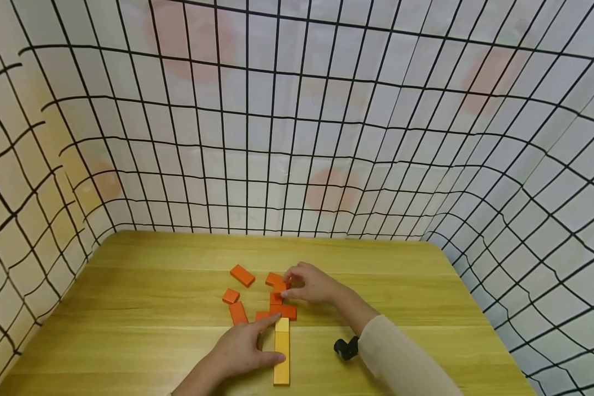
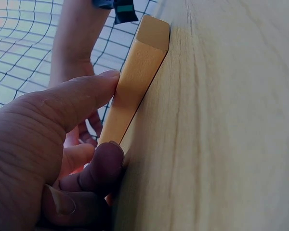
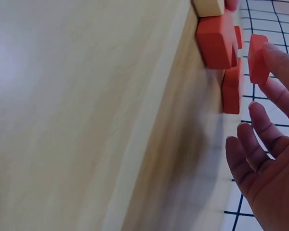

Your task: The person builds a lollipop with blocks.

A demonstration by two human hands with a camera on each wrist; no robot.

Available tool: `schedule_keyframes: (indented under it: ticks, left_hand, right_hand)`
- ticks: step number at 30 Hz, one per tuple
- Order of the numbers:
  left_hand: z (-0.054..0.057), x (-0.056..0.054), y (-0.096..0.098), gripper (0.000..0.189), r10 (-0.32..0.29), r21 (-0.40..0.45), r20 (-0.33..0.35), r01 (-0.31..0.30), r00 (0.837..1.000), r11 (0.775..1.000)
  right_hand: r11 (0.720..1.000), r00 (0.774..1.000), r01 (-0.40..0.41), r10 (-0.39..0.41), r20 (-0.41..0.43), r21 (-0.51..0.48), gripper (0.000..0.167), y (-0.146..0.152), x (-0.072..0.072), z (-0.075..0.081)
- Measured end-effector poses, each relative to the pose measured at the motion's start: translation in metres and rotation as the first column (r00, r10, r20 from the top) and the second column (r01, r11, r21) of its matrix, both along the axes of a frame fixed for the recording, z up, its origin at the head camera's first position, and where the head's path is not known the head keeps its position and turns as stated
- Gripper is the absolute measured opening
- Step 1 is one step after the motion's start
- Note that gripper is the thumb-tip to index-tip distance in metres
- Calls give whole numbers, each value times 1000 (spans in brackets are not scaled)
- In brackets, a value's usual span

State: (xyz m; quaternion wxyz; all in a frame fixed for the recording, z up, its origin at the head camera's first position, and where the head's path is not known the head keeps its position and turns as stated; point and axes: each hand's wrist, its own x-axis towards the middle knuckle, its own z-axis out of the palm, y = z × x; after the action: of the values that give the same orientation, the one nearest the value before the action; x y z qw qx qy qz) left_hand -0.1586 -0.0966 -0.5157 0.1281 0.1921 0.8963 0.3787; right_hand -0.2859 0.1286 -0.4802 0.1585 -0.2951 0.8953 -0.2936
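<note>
A row of yellow blocks (image 1: 281, 366), the far piece paler, lies lengthwise on the wooden table. My left hand (image 1: 242, 347) rests against its left side, thumb on the near part and index finger stretched to the far end. In the left wrist view the thumb touches the yellow block (image 2: 137, 72), while the other fingers bend below. My right hand (image 1: 314, 284) pinches an orange block (image 3: 257, 58) between thumb and index finger, raised above other orange blocks (image 3: 216, 43). Its remaining fingers are loosely spread. Beyond the yellow row, several orange blocks (image 1: 288, 313) sit close together.
Loose orange blocks lie to the left: one farther back (image 1: 242, 275), a small one (image 1: 230, 296), and one beside the left hand (image 1: 238, 313). A black object (image 1: 345, 348) is by the right sleeve (image 1: 401, 355). Black netting (image 1: 297, 137) surrounds the table's back and sides.
</note>
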Motion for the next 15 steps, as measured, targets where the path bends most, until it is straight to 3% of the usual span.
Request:
schedule_keyframes:
  ticks: [15]
  left_hand:
    - [0,1,0,84,6,-2,-2,-6,1000,1000]
  right_hand:
    - [999,997,29,-27,66,-24,25,18,4,-9]
